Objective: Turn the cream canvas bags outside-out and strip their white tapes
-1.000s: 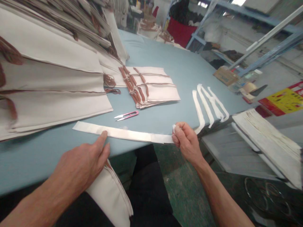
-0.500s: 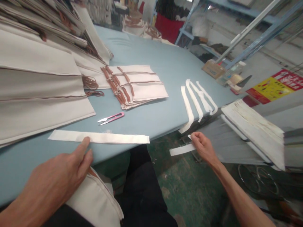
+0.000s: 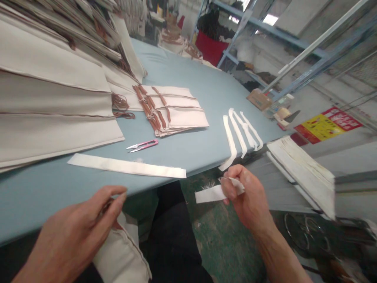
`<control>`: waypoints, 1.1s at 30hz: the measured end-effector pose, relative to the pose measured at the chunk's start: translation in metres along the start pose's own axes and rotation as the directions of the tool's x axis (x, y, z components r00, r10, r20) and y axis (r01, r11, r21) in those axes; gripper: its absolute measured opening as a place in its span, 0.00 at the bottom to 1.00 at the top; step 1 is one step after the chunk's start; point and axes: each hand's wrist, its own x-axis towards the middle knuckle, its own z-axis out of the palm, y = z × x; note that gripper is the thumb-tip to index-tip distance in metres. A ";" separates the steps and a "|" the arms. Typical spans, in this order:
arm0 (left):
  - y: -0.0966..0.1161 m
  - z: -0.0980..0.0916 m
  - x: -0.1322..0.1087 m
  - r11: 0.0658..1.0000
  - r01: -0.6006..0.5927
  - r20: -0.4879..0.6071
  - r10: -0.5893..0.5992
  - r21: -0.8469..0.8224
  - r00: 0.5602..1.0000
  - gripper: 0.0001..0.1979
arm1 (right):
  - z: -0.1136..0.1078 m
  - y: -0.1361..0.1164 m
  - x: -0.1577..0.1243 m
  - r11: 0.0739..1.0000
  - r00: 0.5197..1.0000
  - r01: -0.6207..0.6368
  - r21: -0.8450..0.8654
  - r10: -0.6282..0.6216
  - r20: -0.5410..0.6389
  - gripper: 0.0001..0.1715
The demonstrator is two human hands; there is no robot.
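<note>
My right hand (image 3: 246, 196) is closed on a white fabric strip (image 3: 209, 194), folded over in the fingers with one end sticking out to the left. It is held past the table edge, above the floor. My left hand (image 3: 85, 220) hovers by the near edge of the table, thumb and forefinger tips together, with nothing visible between them. Just beyond it, a flat white strip (image 3: 126, 166) lies along the edge. Pink-handled thread snips (image 3: 144, 146) rest behind that strip. A cream fabric piece (image 3: 122, 251) lies on my lap below the left hand.
Cream pouches with brown cords (image 3: 182, 112) are stacked mid-table. Large cream fabric pieces (image 3: 53, 98) pile up at left. Several white strips (image 3: 231, 137) drape near the right edge of the blue table (image 3: 188, 151). A cardboard box (image 3: 259, 99) stands at the far right.
My left hand has lifted off the flat strip and drawn back toward me, its fingertips coming together. My right hand has come closer and left with its strip, now turned and folded in the fingers.
</note>
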 end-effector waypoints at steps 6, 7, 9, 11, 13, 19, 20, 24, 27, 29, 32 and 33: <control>0.041 0.053 -0.030 0.878 -0.018 0.528 0.305 -0.479 0.793 0.19 | 0.079 -0.048 -0.013 0.955 0.979 0.133 0.265 -0.168 0.112 0.23; 0.049 0.063 -0.033 0.842 0.011 0.544 0.339 -0.539 0.768 0.14 | 0.090 -0.054 -0.015 0.946 0.973 0.145 0.290 -0.190 0.133 0.22; 0.063 0.077 -0.035 0.779 0.072 0.531 0.355 -0.623 0.769 0.15 | 0.104 -0.063 -0.021 0.934 0.961 0.150 0.325 -0.215 0.174 0.21; 0.073 0.082 -0.035 0.698 0.145 0.512 0.351 -0.701 0.784 0.21 | 0.109 -0.066 -0.028 0.936 0.952 0.143 0.321 -0.219 0.215 0.21; 0.077 0.081 -0.035 0.597 0.209 0.472 0.326 -0.774 0.819 0.17 | 0.106 -0.060 -0.035 0.952 0.948 0.134 0.276 -0.205 0.245 0.22; 0.057 0.068 -0.053 0.355 0.268 0.322 0.100 -0.896 0.942 0.25 | 0.073 -0.005 -0.056 0.986 0.964 0.033 0.163 -0.075 0.257 0.28; 0.055 0.066 -0.056 0.328 0.271 0.294 0.023 -0.905 0.956 0.28 | 0.068 0.006 -0.060 0.988 0.965 0.000 0.155 -0.041 0.260 0.29; 0.058 0.057 -0.058 0.371 0.199 0.146 -0.165 -0.907 0.975 0.31 | 0.051 0.040 -0.077 0.985 0.959 -0.135 0.111 0.101 0.266 0.30; 0.065 0.055 -0.053 0.408 0.184 0.151 -0.112 -0.894 0.982 0.33 | 0.043 0.052 -0.081 0.985 0.955 -0.171 0.040 0.155 0.254 0.31; 0.067 0.056 -0.053 0.406 0.184 0.192 -0.021 -0.895 0.981 0.34 | 0.041 0.053 -0.077 0.987 0.962 -0.115 -0.113 0.139 0.233 0.25; 0.067 0.059 -0.053 0.400 0.216 0.279 0.107 -0.891 0.954 0.33 | 0.039 0.049 -0.065 0.886 0.987 0.084 -0.456 -0.011 0.159 0.10; 0.066 0.059 -0.054 0.397 0.232 0.303 0.123 -0.888 0.945 0.32 | 0.039 0.048 -0.061 0.845 0.986 0.136 -0.517 -0.064 0.156 0.09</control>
